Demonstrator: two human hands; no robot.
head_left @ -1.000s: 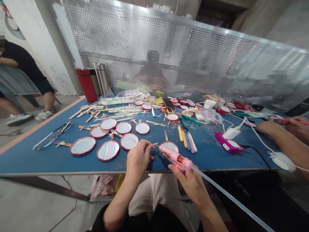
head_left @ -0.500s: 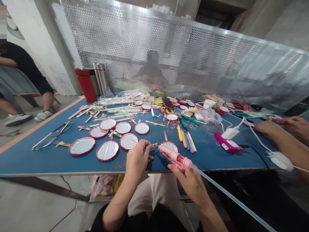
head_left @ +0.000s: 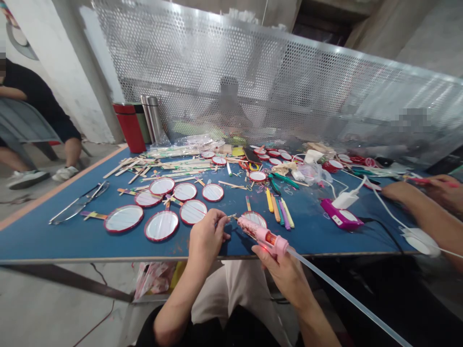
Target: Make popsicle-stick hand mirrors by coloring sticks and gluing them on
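Observation:
My right hand (head_left: pixel 285 272) is wrapped around a pink hot glue gun (head_left: pixel 258 231), with a long translucent glue stick (head_left: pixel 343 289) trailing from its back end. A small red light glows on the gun. Pinched in the fingertips of my left hand (head_left: pixel 209 236) is a small thin shiny piece (head_left: pixel 233 216), too tiny to name, close to the nozzle. Behind the gun lies a round red-rimmed disc (head_left: pixel 256 219) with a craft-stick handle, partly hidden. More such discs (head_left: pixel 161 225) lie left of my left hand.
Crayon-like sticks (head_left: pixel 280 212), green-handled pliers (head_left: pixel 285 179) and a purple power socket (head_left: pixel 342 214) with cables lie to the right. Glasses (head_left: pixel 77 205) and craft sticks (head_left: pixel 137 166) are at left, near a red flask (head_left: pixel 130 127). Another person's arm (head_left: pixel 419 207) reaches in from the right.

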